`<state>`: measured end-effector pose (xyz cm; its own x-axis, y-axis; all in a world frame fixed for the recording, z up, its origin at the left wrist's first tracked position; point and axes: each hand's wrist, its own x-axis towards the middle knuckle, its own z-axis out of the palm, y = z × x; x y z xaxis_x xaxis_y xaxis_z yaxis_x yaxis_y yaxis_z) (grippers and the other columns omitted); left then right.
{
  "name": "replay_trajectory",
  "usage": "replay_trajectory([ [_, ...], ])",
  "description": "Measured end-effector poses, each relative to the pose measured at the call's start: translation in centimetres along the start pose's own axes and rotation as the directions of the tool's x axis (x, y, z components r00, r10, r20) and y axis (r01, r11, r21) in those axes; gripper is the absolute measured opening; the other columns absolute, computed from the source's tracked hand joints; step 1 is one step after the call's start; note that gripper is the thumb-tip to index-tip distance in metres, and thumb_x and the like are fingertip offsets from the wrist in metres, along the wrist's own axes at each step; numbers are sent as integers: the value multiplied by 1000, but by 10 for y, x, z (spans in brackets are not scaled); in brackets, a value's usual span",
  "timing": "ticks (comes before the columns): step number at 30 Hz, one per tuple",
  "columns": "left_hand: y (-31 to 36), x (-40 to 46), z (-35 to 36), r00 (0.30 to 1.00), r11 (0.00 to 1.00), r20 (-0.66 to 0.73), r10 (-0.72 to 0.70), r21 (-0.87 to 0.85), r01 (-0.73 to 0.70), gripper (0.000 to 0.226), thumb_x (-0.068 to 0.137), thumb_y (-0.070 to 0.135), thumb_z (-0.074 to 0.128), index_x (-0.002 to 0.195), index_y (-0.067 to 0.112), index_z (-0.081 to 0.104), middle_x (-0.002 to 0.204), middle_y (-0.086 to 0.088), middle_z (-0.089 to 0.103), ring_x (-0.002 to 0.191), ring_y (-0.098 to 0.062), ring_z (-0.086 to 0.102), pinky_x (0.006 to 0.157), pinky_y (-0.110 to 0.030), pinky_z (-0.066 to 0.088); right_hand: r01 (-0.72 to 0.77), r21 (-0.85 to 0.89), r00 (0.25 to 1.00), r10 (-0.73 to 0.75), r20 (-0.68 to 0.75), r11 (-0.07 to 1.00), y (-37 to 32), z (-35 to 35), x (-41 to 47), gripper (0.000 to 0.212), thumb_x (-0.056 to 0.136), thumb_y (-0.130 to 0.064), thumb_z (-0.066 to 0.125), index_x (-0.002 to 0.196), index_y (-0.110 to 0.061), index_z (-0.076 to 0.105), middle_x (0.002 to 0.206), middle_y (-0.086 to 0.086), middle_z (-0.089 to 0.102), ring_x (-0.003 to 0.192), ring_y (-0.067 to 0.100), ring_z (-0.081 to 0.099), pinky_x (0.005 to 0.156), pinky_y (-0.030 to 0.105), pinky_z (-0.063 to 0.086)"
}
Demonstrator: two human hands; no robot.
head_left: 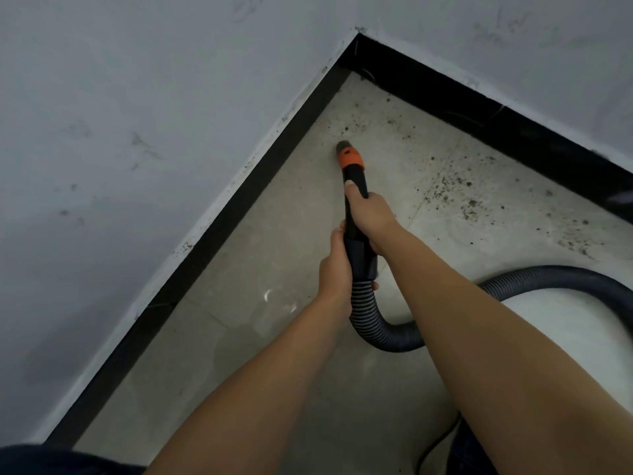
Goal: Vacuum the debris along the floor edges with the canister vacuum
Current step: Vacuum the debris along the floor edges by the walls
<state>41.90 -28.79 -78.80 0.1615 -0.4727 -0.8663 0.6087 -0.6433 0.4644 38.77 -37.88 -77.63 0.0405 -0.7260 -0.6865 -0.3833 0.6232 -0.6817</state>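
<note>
Pale floor tiles [260, 255] meet black skirting [219, 231] at a corner, where debris [455, 197] lies ahead and right of the nozzle [349, 156]. Its wand [356, 214] points cornerward; the right hand [371, 217] grips nearer the tip, the left hand [334, 269] wraps the hose [370, 320] end.

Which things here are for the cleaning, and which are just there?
For the cleaning: nozzle, hose, dirt by the black skirting, left hand and right hand gripping the pipe.

Just there: walls, thin cord on the floor.
</note>
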Motion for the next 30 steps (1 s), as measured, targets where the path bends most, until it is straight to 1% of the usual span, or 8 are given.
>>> replay_trajectory([
  [3,0,-1,-2,1000,1000,-10,17,-16,-17,58,95,57,39,80,8,67,66,-10,63,52,-20,57,42,-25,46,0,9,999,-1,46,1000,-1,4,0,36,97,-46,45,89,-11,51,72,7,56,57,20,56,54,28,47],
  [9,7,12,21,999,999,48,24,22,-25,63,93,59,40,102,3,69,77,-16,65,56,-25,59,43,-27,47,-5,40,1000,6,-11,999,-8,-20,13,41,98,-47,43,102,-6,52,74,8,58,61,20,57,58,28,48],
  [12,11,21,41,995,999,97,-1,52,-4,63,93,61,39,101,6,67,80,-16,65,56,-26,58,44,-27,46,-29,72,998,33,-54,997,-12,-41,24,44,98,-47,43,108,-5,51,76,10,60,63,21,58,57,29,48],
  [18,16,34,67,988,995,153,30,84,-44,64,94,59,37,117,6,64,93,-18,64,59,-26,58,46,-28,47,-25,60,994,31,-103,998,-18,-64,40,42,98,-46,43,107,-5,49,75,8,60,63,20,58,54,29,46],
  [23,12,35,58,992,999,119,48,19,-51,63,96,58,35,105,4,65,78,-16,63,56,-25,57,43,-26,46,-2,34,1000,2,-17,999,-19,-51,41,43,98,-46,43,106,-4,52,76,10,60,64,21,58,60,29,50],
  [25,9,32,52,994,998,92,58,-15,-57,63,97,58,34,106,5,66,79,-16,64,56,-26,58,41,-26,46,18,10,1000,-18,24,1000,-19,-43,37,43,98,-46,43,107,-5,52,76,9,59,63,21,58,63,30,51],
  [28,7,30,49,994,995,63,88,-60,-84,65,96,59,35,112,3,65,82,-17,64,57,-27,59,41,-27,47,36,-32,997,-34,75,999,-21,-36,31,41,98,-45,43,105,-5,51,74,8,57,59,18,56,51,25,45],
  [30,4,30,49,994,993,51,97,-69,-93,65,95,59,36,112,4,66,83,-17,65,58,-28,59,42,-28,47,46,-67,995,-40,90,997,-19,-36,30,42,98,-46,43,104,-5,51,72,7,57,58,17,55,50,25,43],
])
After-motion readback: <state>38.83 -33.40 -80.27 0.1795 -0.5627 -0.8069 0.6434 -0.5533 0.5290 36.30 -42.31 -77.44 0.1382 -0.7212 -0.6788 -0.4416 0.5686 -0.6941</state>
